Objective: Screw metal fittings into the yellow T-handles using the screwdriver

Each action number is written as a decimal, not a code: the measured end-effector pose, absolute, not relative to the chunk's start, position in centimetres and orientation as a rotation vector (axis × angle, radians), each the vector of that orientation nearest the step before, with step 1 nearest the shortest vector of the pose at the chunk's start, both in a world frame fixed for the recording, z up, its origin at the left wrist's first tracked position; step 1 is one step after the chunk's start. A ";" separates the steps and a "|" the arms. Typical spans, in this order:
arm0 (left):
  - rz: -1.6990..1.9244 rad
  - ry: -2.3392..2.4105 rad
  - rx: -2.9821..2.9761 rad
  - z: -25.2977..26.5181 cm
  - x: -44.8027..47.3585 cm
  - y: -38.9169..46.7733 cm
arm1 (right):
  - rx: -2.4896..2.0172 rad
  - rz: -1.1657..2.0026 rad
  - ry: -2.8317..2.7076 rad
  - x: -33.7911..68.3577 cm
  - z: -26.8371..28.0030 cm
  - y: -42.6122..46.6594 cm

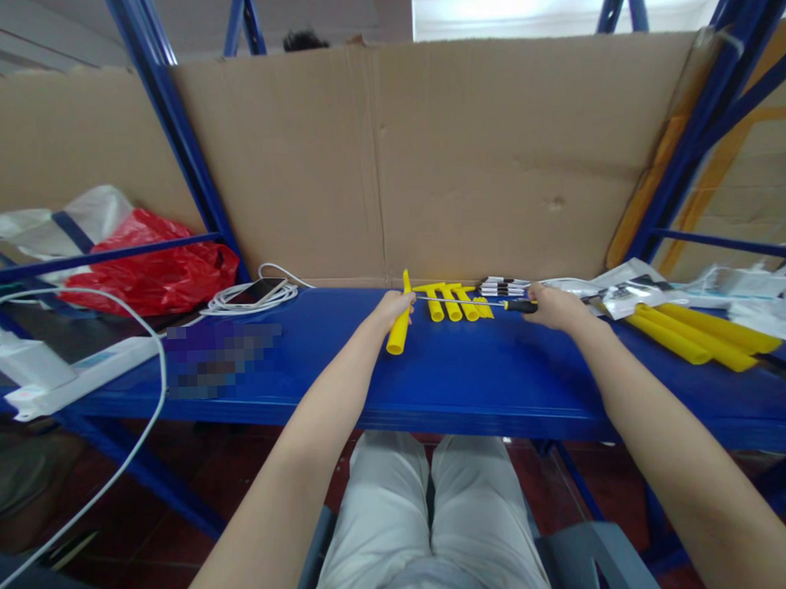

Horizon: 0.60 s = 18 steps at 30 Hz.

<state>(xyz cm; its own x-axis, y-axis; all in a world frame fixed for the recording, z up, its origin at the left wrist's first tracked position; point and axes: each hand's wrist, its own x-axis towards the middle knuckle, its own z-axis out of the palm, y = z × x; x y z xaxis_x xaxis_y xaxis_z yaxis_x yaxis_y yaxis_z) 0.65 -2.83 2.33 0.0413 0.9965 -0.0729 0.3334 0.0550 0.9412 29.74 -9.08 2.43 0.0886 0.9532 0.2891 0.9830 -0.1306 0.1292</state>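
Observation:
My left hand (397, 305) is closed around a yellow plastic piece (399, 333) with a tube-shaped lower end and a narrow upper tip. In my right hand (553, 306) is a screwdriver (521, 306) with a black and yellow handle. Its long thin shaft lies nearly level and reaches left to the yellow piece; whether the tip touches it I cannot tell. Just behind the shaft, several more yellow plastic pieces (454, 306) lie in a row on the blue table (464, 382). A small stack of black-and-white items (504, 286) sits near the screwdriver handle.
At the right lie long yellow tubes (697, 335) and clear plastic packaging (638, 288). A cardboard panel (479, 163) stands along the back. To the left are a coiled white cable (255, 297), a red plastic bag (160, 264) and a white power strip (86, 378), whose cable hangs over the front edge.

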 end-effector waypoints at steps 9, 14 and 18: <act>0.942 1.462 1.414 2.4 0.6 -2.9 | -2.163 -0.518 -2.087 30.3 2.1 -8.7; 0.938 1.440 1.410 2.4 0.7 -2.9 | -2.146 -0.573 -2.093 30.7 2.0 -8.5; 0.946 1.442 1.399 2.4 0.7 -2.8 | -2.187 -0.504 -2.043 30.5 2.1 -8.7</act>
